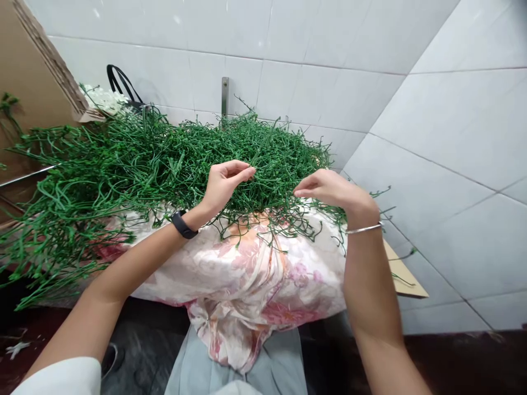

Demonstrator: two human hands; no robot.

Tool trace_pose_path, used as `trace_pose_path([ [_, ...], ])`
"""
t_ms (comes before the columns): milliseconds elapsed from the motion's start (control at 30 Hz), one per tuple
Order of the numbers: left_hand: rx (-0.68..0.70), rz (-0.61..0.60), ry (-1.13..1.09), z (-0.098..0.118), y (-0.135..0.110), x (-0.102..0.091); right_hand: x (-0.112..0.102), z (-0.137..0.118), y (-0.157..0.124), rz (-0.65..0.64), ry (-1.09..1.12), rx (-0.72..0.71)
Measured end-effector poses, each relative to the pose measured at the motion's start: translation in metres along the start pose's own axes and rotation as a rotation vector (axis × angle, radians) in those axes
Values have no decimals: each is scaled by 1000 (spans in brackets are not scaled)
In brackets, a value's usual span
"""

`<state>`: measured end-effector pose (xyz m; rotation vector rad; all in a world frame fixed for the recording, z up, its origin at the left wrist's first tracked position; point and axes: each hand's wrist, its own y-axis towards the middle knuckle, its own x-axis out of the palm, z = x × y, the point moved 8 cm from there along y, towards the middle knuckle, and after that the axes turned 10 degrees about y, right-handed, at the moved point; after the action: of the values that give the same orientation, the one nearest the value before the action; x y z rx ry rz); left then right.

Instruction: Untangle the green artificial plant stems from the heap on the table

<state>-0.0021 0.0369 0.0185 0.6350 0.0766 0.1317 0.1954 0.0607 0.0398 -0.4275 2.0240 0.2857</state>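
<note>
A big tangled heap of thin green plastic stems (135, 164) lies on a floral cloth (247, 274) draped over a low surface. My left hand (225, 181), with a black band on its wrist, is raised at the heap's near edge, fingers curled and pinched together on a thin stem. My right hand (329, 189), with a silver bangle on the wrist, rests palm down on the stems at the right, fingers pressed together among them; what it holds is hidden.
White tiled walls (432, 137) close in behind and to the right. Cardboard (33, 71) leans at the upper left, with white flowers (105, 100) and a black bag handle (121, 82) behind the heap. A cardboard sheet (403, 274) sticks out at right. Dark floor lies below.
</note>
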Motion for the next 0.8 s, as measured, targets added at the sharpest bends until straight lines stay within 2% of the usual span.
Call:
trace_pose_path([
  [100,14,-38,0,1,0,3,-9,-11,0,148,88,-95],
  [167,35,-71,5,4,0,6,-9,-28,-2,216,188,-237],
  [267,89,-129,32,10,-2,10,-1,-56,-5,227,293,-476],
  [333,117,-154,61,13,-4,12,10,-66,-5,195,310,-567],
  [467,132,-160,91,16,-5,13,19,-72,-2,223,333,-654],
  [700,181,-173,68,20,-6,14,12,-78,-9,491,166,-734],
  [800,169,-177,85,17,-5,13,17,-81,-12,545,68,-779],
])
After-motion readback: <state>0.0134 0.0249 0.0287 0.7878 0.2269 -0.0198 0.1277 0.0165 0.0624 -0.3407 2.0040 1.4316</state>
